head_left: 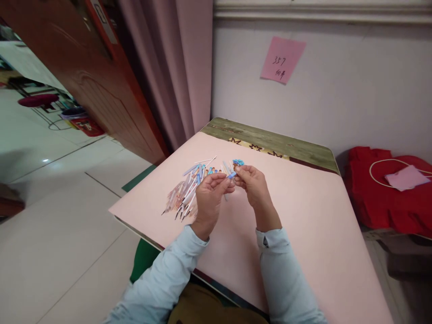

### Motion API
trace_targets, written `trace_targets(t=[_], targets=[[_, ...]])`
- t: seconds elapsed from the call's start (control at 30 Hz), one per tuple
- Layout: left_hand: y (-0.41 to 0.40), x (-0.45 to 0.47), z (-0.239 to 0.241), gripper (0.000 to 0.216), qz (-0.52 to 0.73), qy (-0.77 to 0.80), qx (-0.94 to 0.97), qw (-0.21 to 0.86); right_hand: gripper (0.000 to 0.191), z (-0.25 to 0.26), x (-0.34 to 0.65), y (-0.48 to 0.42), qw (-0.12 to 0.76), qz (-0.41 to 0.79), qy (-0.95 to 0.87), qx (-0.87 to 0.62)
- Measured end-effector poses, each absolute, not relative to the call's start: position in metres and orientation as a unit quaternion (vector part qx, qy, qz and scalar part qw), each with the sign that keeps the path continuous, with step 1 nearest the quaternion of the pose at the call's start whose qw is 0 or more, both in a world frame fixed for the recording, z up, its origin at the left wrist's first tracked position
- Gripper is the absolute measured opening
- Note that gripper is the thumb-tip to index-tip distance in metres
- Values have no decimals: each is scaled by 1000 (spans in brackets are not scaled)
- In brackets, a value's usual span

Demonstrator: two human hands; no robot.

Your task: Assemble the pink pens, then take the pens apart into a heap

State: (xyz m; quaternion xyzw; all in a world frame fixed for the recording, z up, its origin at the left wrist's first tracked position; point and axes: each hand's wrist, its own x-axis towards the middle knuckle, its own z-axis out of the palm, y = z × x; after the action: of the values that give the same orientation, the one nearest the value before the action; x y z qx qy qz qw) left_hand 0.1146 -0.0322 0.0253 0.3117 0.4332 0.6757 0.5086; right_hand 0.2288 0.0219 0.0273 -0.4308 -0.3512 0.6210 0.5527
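Both my hands are raised just above a pink table (303, 216). My left hand (209, 195) is curled, its fingertips pinching a small blue pen part (231, 175). My right hand (253, 182) meets it from the right, fingers closed on the same small piece. A pile of several thin pens and refills (189, 189), white, blue and orange, lies on the table just left of and behind my left hand. A few small blue caps (238, 162) sit beyond my fingertips.
The table's far edge (270, 140) shows green wood. A red bag (388, 189) with a pink slip lies to the right. A pink note (282, 58) hangs on the wall. A curtain (168, 67) and wooden door (84, 67) stand at the left.
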Motion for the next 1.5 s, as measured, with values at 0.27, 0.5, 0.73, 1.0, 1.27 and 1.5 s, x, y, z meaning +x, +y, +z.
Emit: trace_targets(t=[0.27,0.5,0.73,1.0,1.27,1.5], targets=[[-31,114,20,32,641,470,296,530,42,37,231,16,582,505,-443,-459],[-33,115,23,35,625,470,291,551,34,42,232,12,578,469,-489,-455],[-32,110,20,29,616,422,260,612,25,49,233,6,558,386,-572,-461],[-21,106,13,9,639,280,117,707,4,64,233,-4,481,191,-749,-413],[-19,99,19,14,647,281,77,705,10,63,226,-7,445,174,-798,-366],[-22,98,23,12,637,314,76,700,15,57,215,-7,430,190,-795,-383]])
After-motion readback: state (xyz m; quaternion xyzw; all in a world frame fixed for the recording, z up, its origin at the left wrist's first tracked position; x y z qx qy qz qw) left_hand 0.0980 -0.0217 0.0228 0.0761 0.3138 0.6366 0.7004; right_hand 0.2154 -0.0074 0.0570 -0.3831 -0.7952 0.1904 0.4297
